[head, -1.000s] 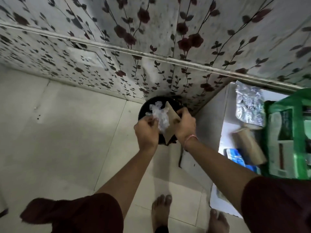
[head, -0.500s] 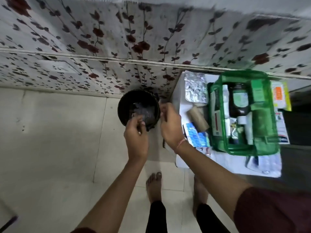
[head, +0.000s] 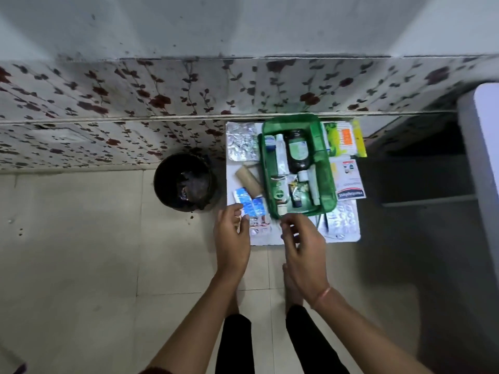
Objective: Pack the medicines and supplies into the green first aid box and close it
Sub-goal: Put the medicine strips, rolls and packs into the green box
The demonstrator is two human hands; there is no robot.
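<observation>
The green first aid box (head: 322, 163) stands open on a small white table (head: 266, 238) against the wall. Inside it lie a dark bottle (head: 297, 151), tubes and small vials. Around it on the table are silver blister strips (head: 241, 141), a brown bandage roll (head: 248, 180), blue packets (head: 249, 203), colourful sachets (head: 344, 137) and a plaster box (head: 349, 182). My left hand (head: 232, 238) hovers at the table's front left edge, fingers apart, just below the blue packets. My right hand (head: 303, 244) hangs in front of the box's near end, fingers loosely curled, holding nothing.
A black waste bin (head: 185, 182) with crumpled scraps stands on the tiled floor left of the table. A flowered wall runs behind. A dark piece of furniture (head: 421, 179) and a pale surface (head: 486, 147) lie to the right. My feet stand below the table.
Both hands dropped a wrapper and cardboard scrap into the bin, then moved right to the table's front edge, holding nothing. The view swung from the bin to the box.
</observation>
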